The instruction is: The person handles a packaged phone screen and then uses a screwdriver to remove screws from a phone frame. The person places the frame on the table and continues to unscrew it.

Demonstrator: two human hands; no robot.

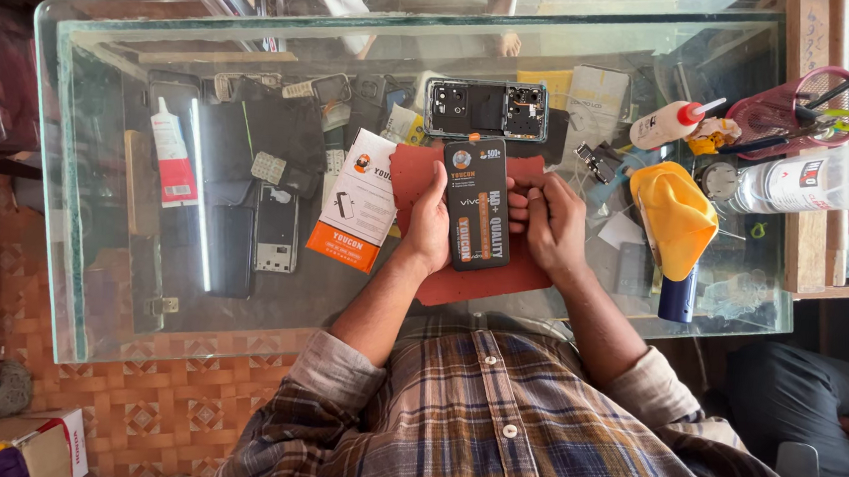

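Both my hands hold a flat black phone battery [477, 204] with orange and white print, over a dark red mat [461, 281] on the glass counter [85, 245]. My left hand [428, 224] grips the battery's left edge. My right hand [545, 222] holds its right edge, fingers curled against it. Just beyond the battery lies an opened phone [486, 109] with its back off and its insides showing. A white and orange battery box [355, 202] rests to the left of my left hand.
A yellow cloth [678, 214] over a blue bottle, a white glue bottle with red tip [668, 124], a clear spray bottle [817, 178] and a pink tool cup [802, 106] stand at right. Phone parts and a tube [173, 156] lie under the glass at left. Another person's leg [812, 395] is at lower right.
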